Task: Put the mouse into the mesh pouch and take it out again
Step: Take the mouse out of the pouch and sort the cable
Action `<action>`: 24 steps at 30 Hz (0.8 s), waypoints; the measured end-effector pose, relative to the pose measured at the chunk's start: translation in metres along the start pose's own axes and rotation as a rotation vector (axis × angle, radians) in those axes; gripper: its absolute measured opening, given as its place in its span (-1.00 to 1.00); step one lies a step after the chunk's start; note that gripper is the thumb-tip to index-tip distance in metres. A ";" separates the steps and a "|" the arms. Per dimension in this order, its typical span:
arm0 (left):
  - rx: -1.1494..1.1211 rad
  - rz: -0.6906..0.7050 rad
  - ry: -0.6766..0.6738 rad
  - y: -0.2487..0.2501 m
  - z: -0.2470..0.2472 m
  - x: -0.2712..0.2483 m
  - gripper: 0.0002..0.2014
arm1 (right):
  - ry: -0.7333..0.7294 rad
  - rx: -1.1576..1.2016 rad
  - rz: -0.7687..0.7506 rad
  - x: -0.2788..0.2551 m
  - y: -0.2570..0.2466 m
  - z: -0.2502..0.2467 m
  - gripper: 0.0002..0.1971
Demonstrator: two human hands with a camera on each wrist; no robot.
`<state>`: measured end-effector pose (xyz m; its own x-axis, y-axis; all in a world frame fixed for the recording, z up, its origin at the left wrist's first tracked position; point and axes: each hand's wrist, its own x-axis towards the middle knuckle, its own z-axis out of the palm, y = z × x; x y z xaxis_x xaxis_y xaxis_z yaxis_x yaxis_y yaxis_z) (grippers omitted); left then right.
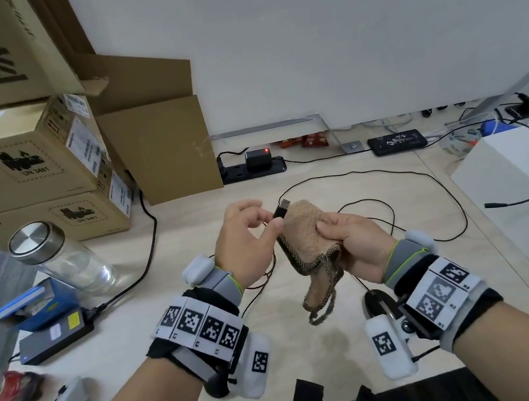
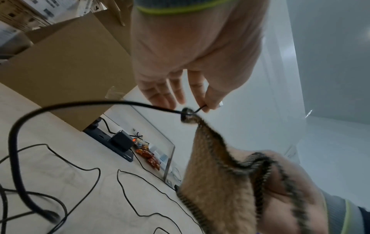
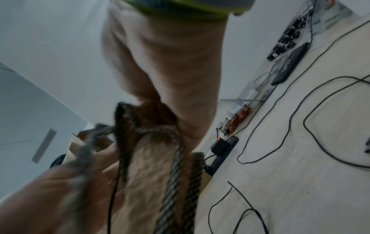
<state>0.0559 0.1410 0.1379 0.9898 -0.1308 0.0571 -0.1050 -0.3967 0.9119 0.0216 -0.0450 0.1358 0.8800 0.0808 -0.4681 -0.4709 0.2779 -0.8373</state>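
Above the pale wooden desk [image 1: 316, 358], the right hand [image 1: 357, 248] grips the tan knitted mesh pouch [image 1: 307, 238]; the left hand [image 1: 245, 241] pinches the black USB plug [image 1: 281, 210]. The black wired mouse [image 1: 378, 303] sits on the desk, outside the pouch. Likely risk — its thin black cable [image 1: 427, 185] tangles or drags the mouse. A glass jar [image 1: 64, 259] and cardboard boxes [image 1: 18, 163] stand well apart.

Even soft light, bowed edges, wrist views blurred (motion)

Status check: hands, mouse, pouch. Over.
Left hand pinches USB plug. Right hand grips mesh pouch. Mouse on table, outside pouch. Loose cable sprawls behind.
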 end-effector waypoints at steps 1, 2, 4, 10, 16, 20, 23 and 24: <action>0.013 -0.012 0.011 -0.001 0.001 -0.001 -0.91 | 0.051 0.038 -0.015 0.001 -0.001 0.000 -0.78; 0.009 -0.026 0.000 0.000 0.003 -0.002 -0.90 | 0.088 0.076 -0.035 0.000 -0.003 0.001 -0.77; -0.056 -0.078 -0.066 0.005 0.008 -0.007 -0.87 | 0.110 0.154 -0.081 -0.003 -0.007 0.007 -0.75; -0.073 -0.102 -0.013 0.006 0.022 -0.010 -0.81 | 0.056 0.421 -0.069 -0.009 -0.011 0.024 -0.45; -0.017 -0.022 -0.063 0.014 0.017 -0.014 -0.79 | -0.019 0.214 -0.197 -0.018 0.000 0.031 -0.85; 0.116 0.055 -0.115 0.021 0.017 -0.016 -0.85 | 0.166 -0.157 -0.322 -0.013 0.003 0.036 -0.89; 0.210 0.105 -0.127 0.026 0.018 -0.018 -0.83 | 0.242 -0.197 -0.332 -0.008 0.000 0.037 -0.79; 0.244 0.124 -0.136 0.027 0.019 -0.018 -0.83 | 0.274 -0.200 -0.324 -0.006 0.000 0.037 -0.73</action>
<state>0.0338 0.1159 0.1535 0.9478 -0.3054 0.0920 -0.2605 -0.5749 0.7757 0.0189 -0.0096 0.1493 0.9473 -0.2428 -0.2088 -0.2016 0.0546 -0.9780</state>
